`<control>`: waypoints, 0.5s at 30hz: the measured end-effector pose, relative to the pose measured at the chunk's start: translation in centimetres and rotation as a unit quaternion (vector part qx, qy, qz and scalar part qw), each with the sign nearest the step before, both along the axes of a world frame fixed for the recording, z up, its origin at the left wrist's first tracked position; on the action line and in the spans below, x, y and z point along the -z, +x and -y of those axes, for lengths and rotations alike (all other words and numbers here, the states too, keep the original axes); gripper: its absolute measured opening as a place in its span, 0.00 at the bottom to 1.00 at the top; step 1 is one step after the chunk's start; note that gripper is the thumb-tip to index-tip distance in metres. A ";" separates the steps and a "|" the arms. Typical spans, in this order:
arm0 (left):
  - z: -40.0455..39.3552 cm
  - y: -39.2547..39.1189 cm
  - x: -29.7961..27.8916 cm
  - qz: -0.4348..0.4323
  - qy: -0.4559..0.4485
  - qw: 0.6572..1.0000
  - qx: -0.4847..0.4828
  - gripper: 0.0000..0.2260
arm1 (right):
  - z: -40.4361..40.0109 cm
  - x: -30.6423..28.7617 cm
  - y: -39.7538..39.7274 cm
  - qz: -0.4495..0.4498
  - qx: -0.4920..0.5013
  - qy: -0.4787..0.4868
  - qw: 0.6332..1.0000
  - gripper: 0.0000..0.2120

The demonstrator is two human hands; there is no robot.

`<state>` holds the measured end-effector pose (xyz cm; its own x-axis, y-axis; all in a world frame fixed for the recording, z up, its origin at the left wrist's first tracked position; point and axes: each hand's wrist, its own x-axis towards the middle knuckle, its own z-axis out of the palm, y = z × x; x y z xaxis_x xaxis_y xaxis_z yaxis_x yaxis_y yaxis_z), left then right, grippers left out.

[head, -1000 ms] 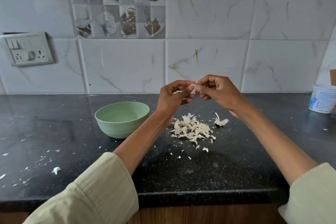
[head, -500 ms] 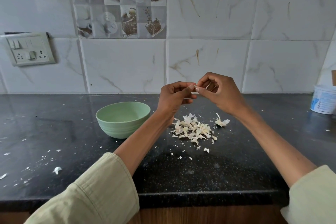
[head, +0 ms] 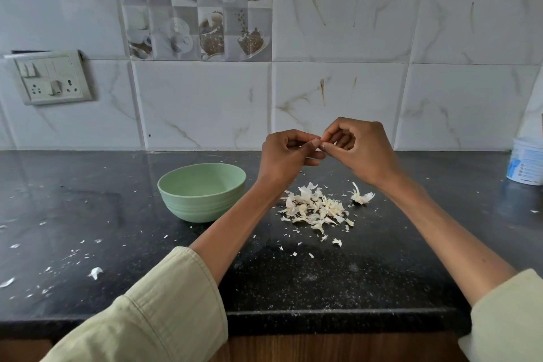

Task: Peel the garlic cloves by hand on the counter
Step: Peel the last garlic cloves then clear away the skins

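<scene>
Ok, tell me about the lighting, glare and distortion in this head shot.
Head view: soft, even light; pale glare streaks on the black counter left of the green bowl; wide-angle bending bows the wall tiles; the left hand and right hand are sharp.

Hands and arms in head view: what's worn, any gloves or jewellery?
Both hands, left and right, are bare: no gloves, rings or watch visible. Forearms are uncovered. Loose pale yellow-green sleeves, left and right, are pushed back toward the elbows, with stitched cuffs.
</scene>
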<state>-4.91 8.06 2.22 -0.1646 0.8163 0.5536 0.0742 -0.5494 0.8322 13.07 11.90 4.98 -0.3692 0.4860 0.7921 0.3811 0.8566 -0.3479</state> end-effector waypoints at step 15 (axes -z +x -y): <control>0.4 0.2 -0.2 -0.028 0.025 0.999 -0.022 0.06 | 0.4 -0.1 0.2 -0.007 -0.005 -0.016 1.000 0.07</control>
<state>-4.71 7.66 2.42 -0.1674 0.7797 0.6034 0.1455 -0.5858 0.7973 13.24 11.54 5.11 -0.3638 0.5077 0.7809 0.3677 0.8486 -0.3804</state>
